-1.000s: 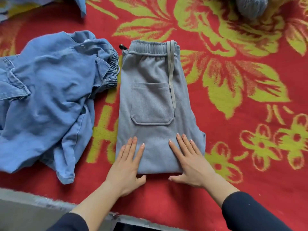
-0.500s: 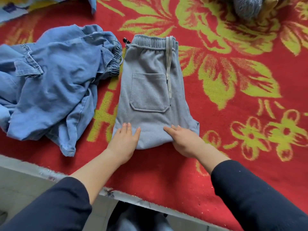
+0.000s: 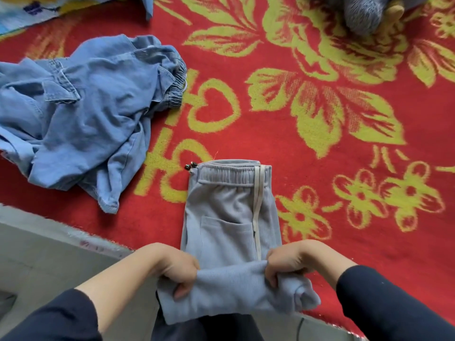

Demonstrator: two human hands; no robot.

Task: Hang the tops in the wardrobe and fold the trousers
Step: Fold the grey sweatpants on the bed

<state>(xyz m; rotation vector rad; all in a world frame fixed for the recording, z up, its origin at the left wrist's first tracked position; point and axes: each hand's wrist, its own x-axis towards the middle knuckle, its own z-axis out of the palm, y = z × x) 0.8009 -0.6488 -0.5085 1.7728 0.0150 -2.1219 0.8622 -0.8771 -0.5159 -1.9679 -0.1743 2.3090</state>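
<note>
Folded grey sweat trousers (image 3: 231, 217) lie on the red blanket near its front edge, waistband away from me, back pocket and a pale side stripe facing up. My left hand (image 3: 177, 269) grips the near fold at its left side, fingers curled under the cloth. My right hand (image 3: 285, 264) grips the same fold at its right side. The near end is lifted off the blanket and hangs over the edge toward me. A crumpled blue denim garment (image 3: 83, 119) lies to the left.
The red blanket (image 3: 320, 168) with yellow-green flowers covers the surface; its front edge runs diagonally at the lower left, above grey floor (image 3: 37, 254). A grey fuzzy item (image 3: 364, 13) sits at the top right. Light printed cloth (image 3: 29, 11) shows at the top left.
My hands went from lying flat on the trousers' near end to gripping it. The trousers have slid toward me to the blanket's edge, with the near fold raised.
</note>
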